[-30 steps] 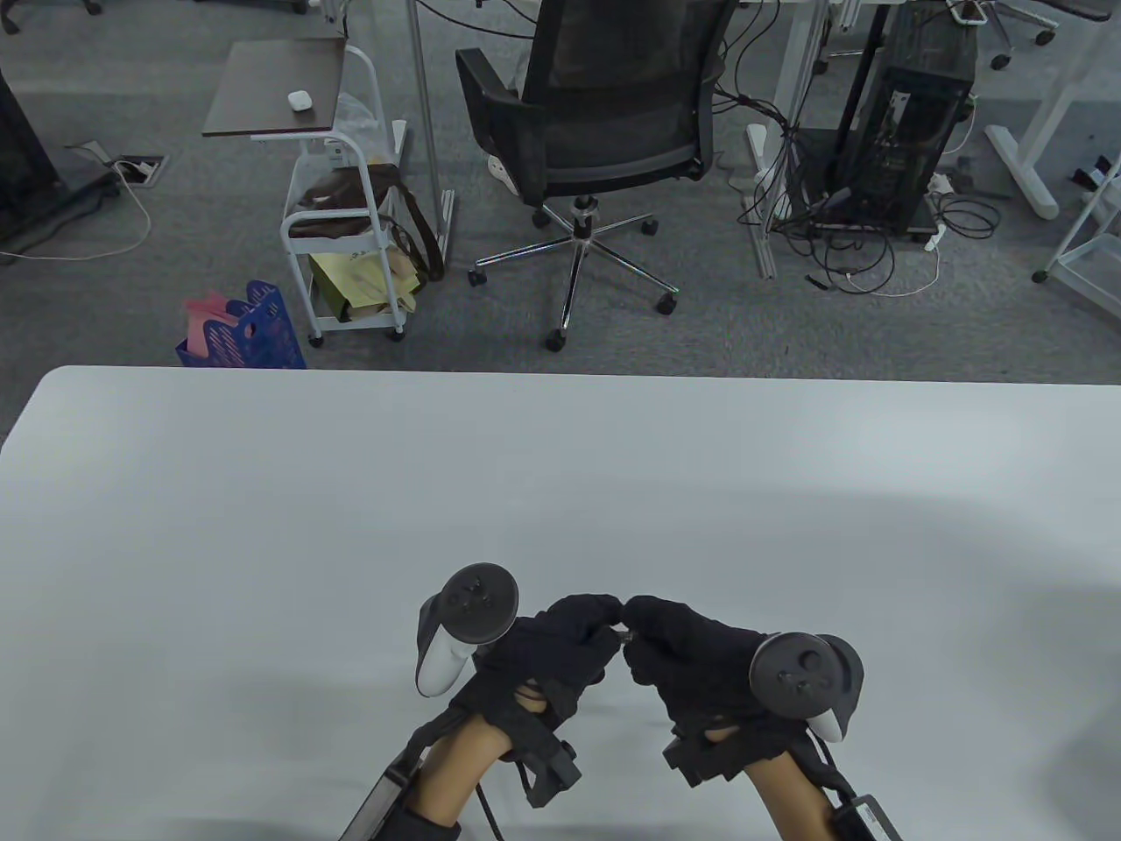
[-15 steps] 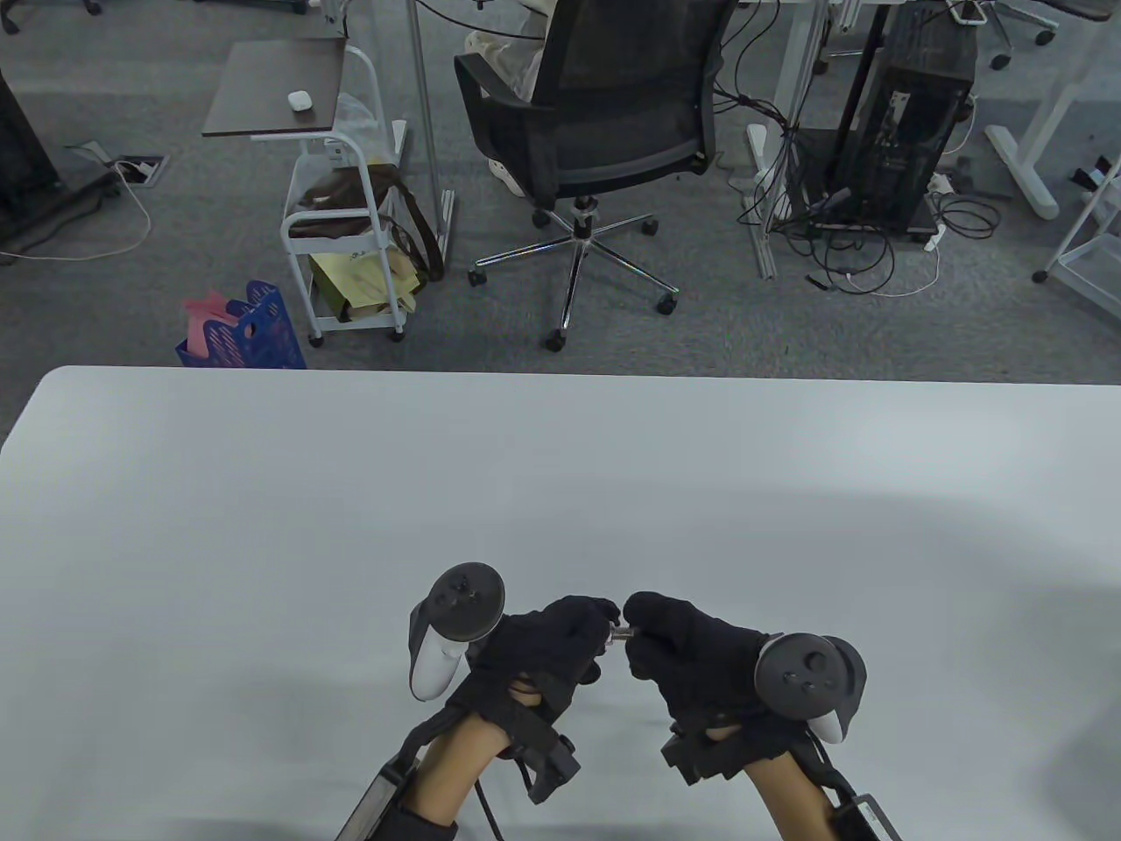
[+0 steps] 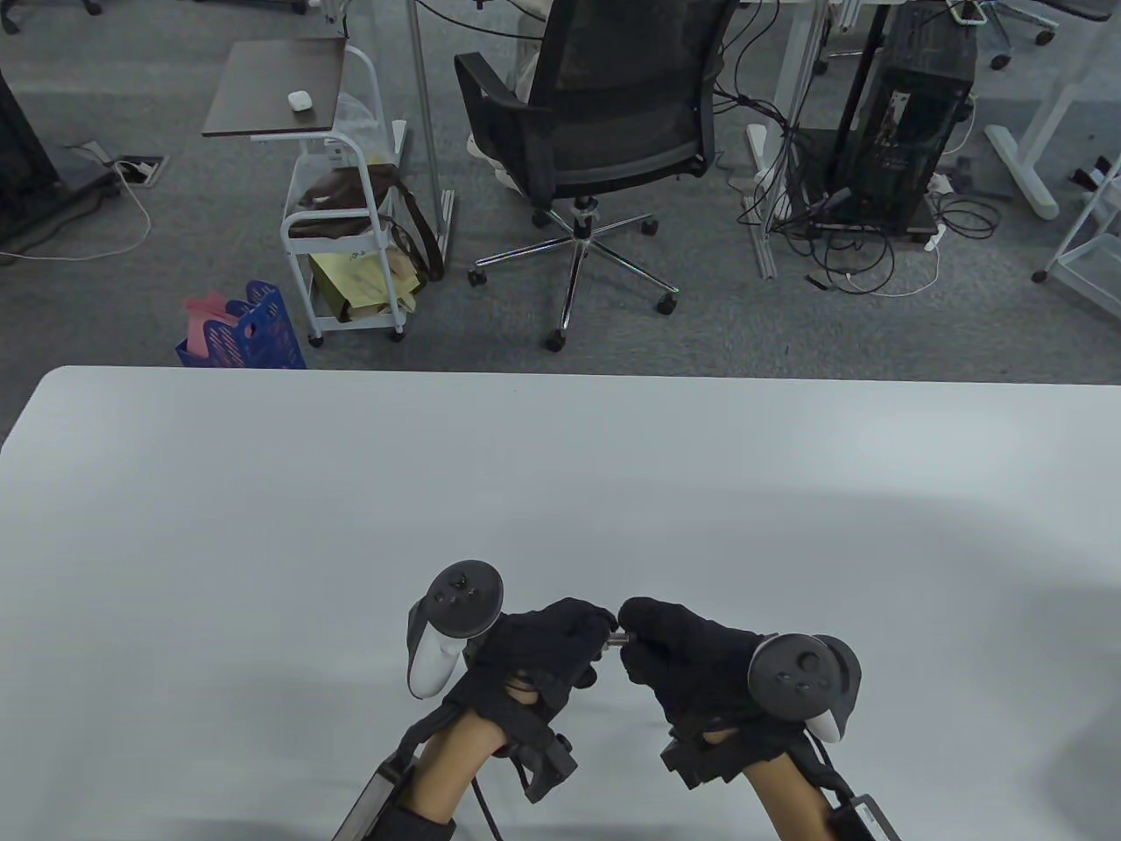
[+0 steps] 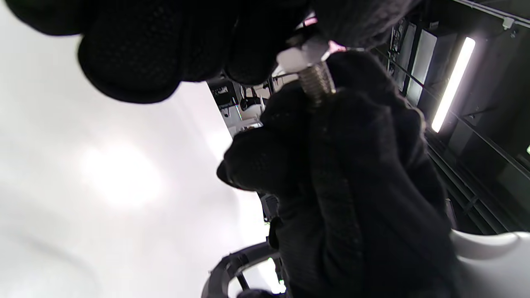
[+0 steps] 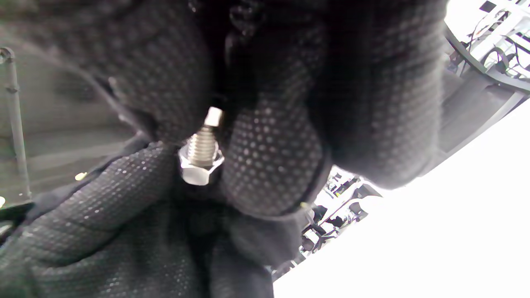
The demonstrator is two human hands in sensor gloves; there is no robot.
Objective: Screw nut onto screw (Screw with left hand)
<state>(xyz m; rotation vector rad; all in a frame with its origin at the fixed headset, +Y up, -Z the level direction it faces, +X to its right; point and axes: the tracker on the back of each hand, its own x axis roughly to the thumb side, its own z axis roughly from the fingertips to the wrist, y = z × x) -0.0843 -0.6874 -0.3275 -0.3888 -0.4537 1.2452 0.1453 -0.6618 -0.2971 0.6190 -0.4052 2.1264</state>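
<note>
Shiny silver six-sided metal nut (image 5: 198,169) sits on the thin silver threaded screw (image 5: 203,142). Left hand (image 3: 543,653) pinches the nut; right hand (image 3: 679,653) pinches the screw. Both look hard, light and slippery, so hold the nut's flat sides.

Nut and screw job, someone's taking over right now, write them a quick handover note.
Left hand pinches the nut.
Right hand grips the screw by its shaft.
Both are held together above the table, hands meeting at the fingertips.
Done: the nut sits on the screw's threads; bare thread shows between the nut and the right hand's fingers.
Left: turn the nut further along with the left hand. How far it must go cannot be told.
</note>
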